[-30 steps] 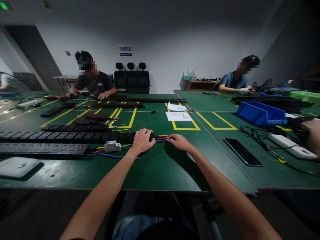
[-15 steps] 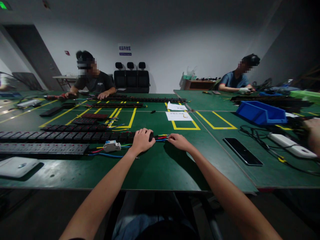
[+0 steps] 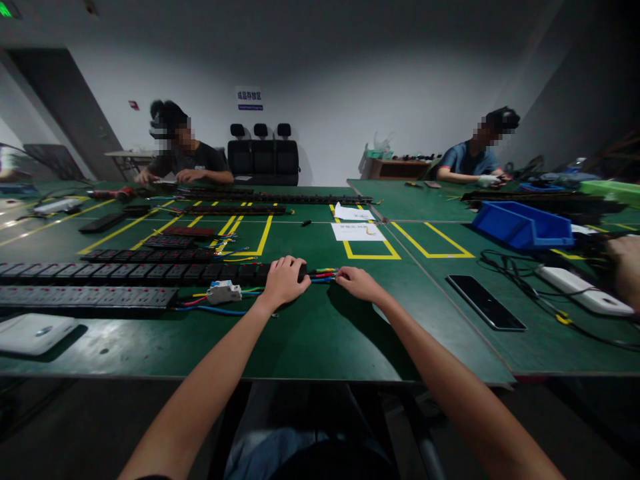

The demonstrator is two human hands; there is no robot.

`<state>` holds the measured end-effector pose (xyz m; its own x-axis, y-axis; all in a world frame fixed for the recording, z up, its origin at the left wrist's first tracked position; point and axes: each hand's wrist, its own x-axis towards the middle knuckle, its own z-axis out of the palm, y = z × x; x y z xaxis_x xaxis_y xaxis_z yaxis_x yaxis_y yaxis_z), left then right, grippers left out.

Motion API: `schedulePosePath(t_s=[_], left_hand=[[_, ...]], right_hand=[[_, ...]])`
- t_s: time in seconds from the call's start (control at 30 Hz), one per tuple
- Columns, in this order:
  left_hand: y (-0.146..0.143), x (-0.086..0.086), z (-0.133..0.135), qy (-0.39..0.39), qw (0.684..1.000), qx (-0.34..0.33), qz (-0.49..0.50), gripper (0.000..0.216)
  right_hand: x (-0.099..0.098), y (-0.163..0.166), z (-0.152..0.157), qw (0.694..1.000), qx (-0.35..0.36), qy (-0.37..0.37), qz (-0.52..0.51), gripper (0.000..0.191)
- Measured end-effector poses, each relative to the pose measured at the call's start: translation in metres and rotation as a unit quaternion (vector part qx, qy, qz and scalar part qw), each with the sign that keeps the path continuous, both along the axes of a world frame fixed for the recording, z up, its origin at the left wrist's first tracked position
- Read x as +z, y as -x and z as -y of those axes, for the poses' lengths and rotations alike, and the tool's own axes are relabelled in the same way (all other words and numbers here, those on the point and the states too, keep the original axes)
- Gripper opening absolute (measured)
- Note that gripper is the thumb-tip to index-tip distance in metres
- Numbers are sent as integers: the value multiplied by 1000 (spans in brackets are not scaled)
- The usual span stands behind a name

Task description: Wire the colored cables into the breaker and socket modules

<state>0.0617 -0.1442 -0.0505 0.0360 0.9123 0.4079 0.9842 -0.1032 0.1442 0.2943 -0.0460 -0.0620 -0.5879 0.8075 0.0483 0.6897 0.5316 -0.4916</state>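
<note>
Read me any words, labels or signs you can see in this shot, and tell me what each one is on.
Nothing can be quoted for certain.
Wall sign: one row of white characters on blue, too small to read.
Two paper sheets on the green table: faint print, blurred.
Green sign at the ceiling corner: cut off, unreadable.
Small red wall plaque: no legible text.
Power strips: markings too small.

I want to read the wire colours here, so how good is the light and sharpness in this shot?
Head view: dim overall, with glare on the green table near its front edge; the left hand and right hand are fairly sharp, the coloured wires between them small but distinguishable; straight lines bow toward the edges, and the corners darken.
</note>
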Motion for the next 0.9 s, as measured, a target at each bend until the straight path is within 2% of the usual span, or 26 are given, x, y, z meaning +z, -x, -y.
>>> schedulePosePath(t_s=[0.9], left_hand=[[-2, 4, 2, 13, 1000, 3, 1, 39]], right_hand=[[3, 0, 2, 1000, 7, -10, 5, 23]])
